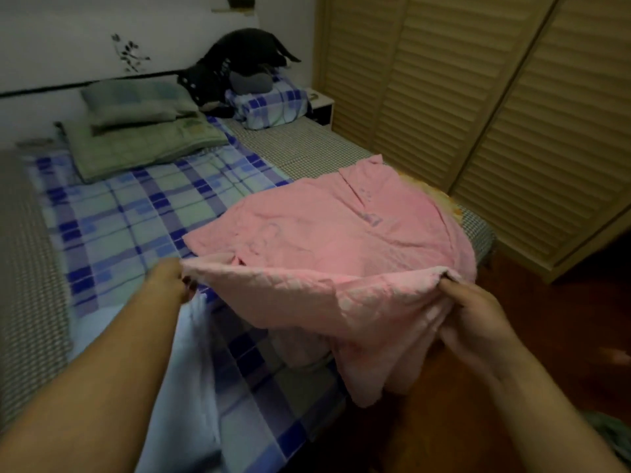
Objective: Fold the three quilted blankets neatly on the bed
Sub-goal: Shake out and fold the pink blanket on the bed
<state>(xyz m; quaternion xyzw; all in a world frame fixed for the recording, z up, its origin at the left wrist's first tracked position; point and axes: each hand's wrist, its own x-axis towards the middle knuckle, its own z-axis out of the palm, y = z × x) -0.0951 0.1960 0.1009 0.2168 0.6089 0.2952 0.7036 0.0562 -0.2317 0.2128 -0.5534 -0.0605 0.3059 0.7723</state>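
The pink quilted blanket is spread over the near right part of the bed, its near edge lifted clear of the mattress and part of it hanging past the bed's side. That edge is pinched at one corner by the left hand and at the other by the right hand, fingers curled round the cloth. The blanket is judged light, soft and limp: it sags between the two grips, so corners are the places to be held, with the edge kept taut. A green quilted blanket is seen already folded near the headboard, beneath a green pillow. A louvred wardrobe is seen at the right
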